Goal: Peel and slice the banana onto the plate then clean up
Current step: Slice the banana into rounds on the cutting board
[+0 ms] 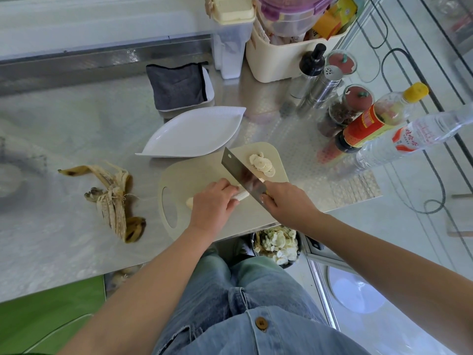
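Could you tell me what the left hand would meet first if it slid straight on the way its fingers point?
Probably the cleaver, whose blade stands on the peeled banana just past the left hand; the banana slices lie beyond it. Depth is uncertain.

Faded lt-blue denim jeans (268,283), denim shirt (286,336) hem w/ brown button (261,323), frayed edge, forearms (158,272) bare

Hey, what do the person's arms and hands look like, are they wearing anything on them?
Both forearms are bare: no sleeves, gloves, watch or bracelets show. The left hand and right hand carry no visible rings. Below them is light blue denim clothing with a round brown button.
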